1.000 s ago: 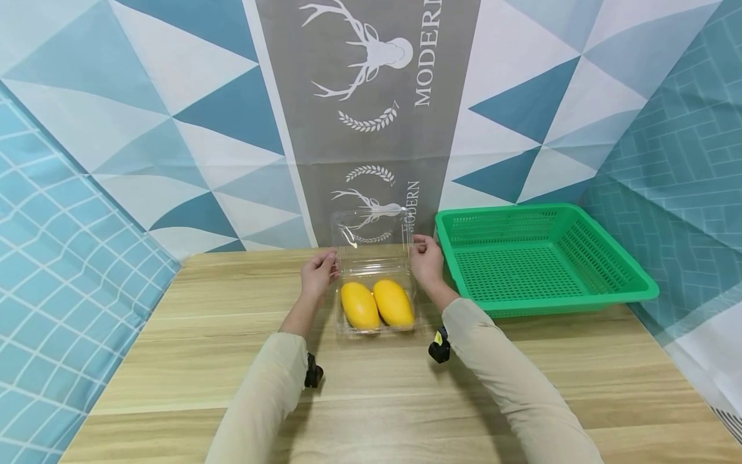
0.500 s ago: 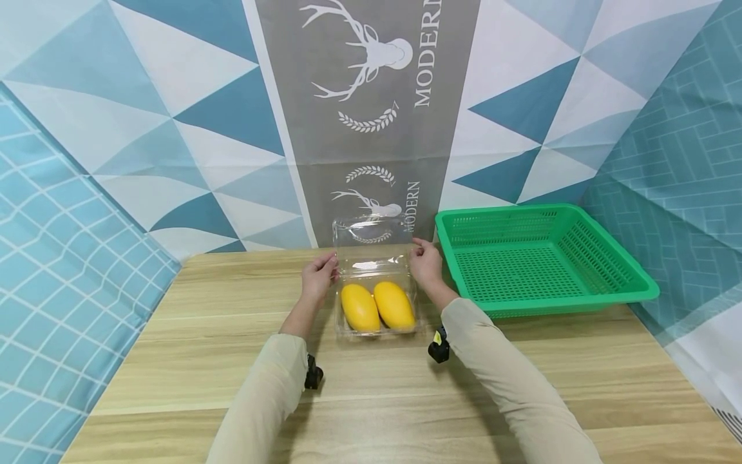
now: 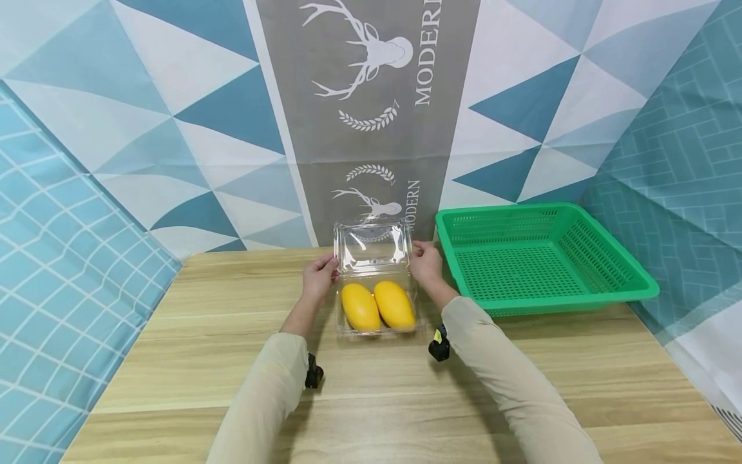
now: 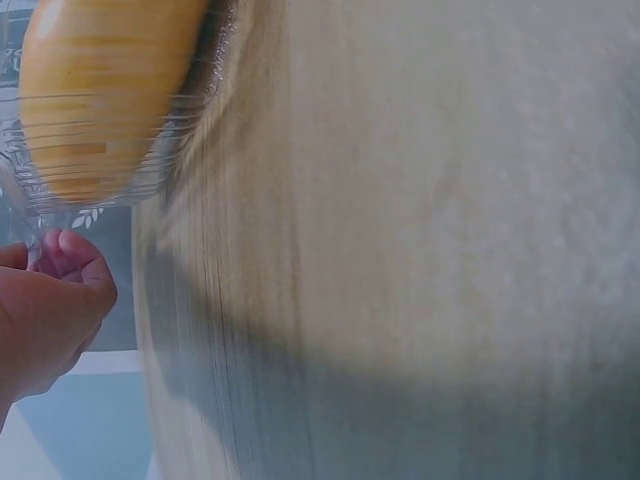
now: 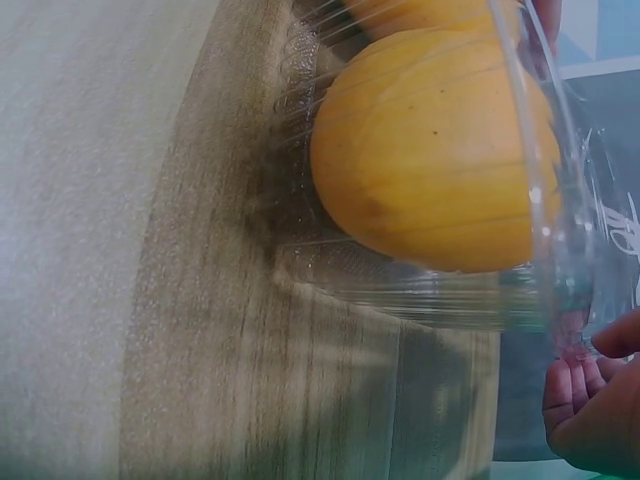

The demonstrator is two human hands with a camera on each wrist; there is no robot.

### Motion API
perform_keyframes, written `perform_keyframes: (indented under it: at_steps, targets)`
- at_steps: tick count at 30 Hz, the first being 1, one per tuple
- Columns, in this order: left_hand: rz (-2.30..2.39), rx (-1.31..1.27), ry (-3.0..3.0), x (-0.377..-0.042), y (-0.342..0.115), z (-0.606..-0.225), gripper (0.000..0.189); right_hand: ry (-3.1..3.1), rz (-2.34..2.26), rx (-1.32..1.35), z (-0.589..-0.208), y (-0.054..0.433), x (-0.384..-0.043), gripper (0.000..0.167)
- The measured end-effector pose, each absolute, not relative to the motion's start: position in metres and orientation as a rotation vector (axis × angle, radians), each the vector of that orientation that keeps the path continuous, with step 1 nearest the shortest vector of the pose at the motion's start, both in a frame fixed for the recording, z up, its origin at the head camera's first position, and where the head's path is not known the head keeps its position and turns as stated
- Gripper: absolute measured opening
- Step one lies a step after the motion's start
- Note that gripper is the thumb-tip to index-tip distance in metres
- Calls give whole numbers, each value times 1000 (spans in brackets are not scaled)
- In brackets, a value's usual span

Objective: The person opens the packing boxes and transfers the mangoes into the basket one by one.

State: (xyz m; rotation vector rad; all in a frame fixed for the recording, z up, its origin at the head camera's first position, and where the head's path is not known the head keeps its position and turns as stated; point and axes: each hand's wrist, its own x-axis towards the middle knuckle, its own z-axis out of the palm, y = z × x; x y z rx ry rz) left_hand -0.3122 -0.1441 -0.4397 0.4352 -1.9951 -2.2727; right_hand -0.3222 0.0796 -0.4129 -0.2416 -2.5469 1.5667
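Two yellow mangoes [image 3: 361, 307] lie side by side in the base of a clear plastic clamshell box [image 3: 377, 332]. Its lid [image 3: 373, 248] is raised at the back and leans over toward the fruit. My left hand [image 3: 319, 277] pinches the lid's left edge; in the left wrist view, the thumb and curled fingers [image 4: 85, 262] meet at the plastic just beyond one mango [image 4: 105, 95]. On the opposite side my right hand [image 3: 426, 263] pinches the right edge, thumb against fingers [image 5: 572, 385] in the right wrist view.
A green perforated plastic basket [image 3: 551, 301] stands just right of the right hand. Behind the wooden table [image 3: 371, 406] hangs a patterned cloth [image 3: 371, 145] close to the box.
The lid has tipped forward and down between both hands, its top edge now lower in the head view. The hands have sunk slightly with it; mangoes and basket stay put.
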Motion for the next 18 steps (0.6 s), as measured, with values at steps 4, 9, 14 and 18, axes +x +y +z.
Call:
perform_keyframes:
  at_steps: [4, 9, 14, 18]
  targets:
    - [-2269, 443, -2001, -311, -144, -440, 32, -2562, 1568, -253, -414, 80, -322, 38]
    - [-2262, 424, -2001, -310, -144, -439, 33, -2581, 1547, -251, -414, 80, -323, 37]
    - [-2256, 420, -2005, -309, -143, -441, 32, -2601, 1544, -239, -415, 82, -324, 37]
    - [-2253, 429, -2018, -309, -143, -441, 33, -2617, 1549, -227, -415, 83, -323, 38]
